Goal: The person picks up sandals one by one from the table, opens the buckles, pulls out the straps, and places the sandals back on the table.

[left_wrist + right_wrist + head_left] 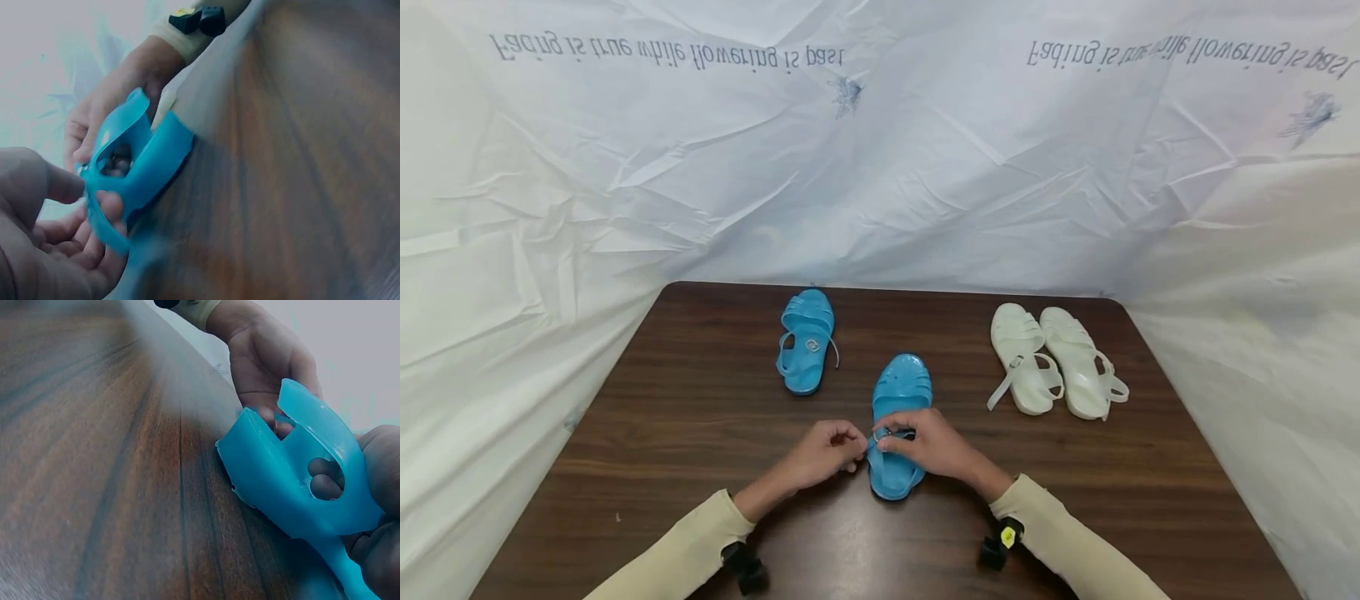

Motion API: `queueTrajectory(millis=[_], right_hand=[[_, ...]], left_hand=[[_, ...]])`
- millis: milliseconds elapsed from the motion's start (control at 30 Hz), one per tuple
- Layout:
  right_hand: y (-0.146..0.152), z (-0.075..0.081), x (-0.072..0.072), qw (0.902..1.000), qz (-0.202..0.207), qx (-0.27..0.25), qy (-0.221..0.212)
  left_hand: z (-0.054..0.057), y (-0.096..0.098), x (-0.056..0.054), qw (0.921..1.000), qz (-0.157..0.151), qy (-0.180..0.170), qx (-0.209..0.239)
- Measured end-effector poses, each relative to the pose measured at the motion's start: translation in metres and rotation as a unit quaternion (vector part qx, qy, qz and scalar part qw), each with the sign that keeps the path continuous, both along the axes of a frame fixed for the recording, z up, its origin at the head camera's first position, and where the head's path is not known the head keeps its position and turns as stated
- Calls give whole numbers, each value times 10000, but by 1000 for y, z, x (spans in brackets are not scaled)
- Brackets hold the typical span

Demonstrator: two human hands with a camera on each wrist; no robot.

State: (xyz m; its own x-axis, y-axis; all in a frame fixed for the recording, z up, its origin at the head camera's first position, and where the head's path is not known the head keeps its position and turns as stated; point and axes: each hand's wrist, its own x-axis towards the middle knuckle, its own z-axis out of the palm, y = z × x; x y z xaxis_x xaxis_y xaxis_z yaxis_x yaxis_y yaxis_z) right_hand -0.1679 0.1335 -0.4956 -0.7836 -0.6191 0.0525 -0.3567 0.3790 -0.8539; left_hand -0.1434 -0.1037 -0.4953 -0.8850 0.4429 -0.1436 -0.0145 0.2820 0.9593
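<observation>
A blue sandal (902, 382) lies on the dark wooden table with its toe pointing away. My left hand (824, 454) is at the sandal's left side and pinches the loose end of its ankle strap (107, 230) between thumb and fingers. Reaching over from the right, my right hand (934, 443) grips the strap by the small buckle (881, 434). Through the strap's opening, fingertips (326, 480) show in the right wrist view. The buckle is mostly hidden by the fingers.
A second blue sandal (809, 343) lies farther back to the left, its strap hanging loose. At the back right, two white sandals (1017, 333) lie side by side. White printed sheeting (880, 183) hangs behind and beside the table (700, 358).
</observation>
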Motion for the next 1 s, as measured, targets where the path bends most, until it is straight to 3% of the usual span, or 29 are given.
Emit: queueTrajectory(millis=[167, 367, 833, 1000], right_hand=[[1, 0, 0, 10000, 3, -14, 41], [-1, -1, 2, 9998, -88, 61, 149], [-4, 1, 4, 9998, -6, 37, 203], [-4, 3, 4, 9997, 108, 100, 204]], left_hand=[[-2, -2, -5, 9996, -241, -32, -122], [-6, 1, -4, 9995, -51, -259, 167], [-8, 3, -5, 9996, 19, 88, 251], [-12, 5, -5, 9991, 135, 41, 405]])
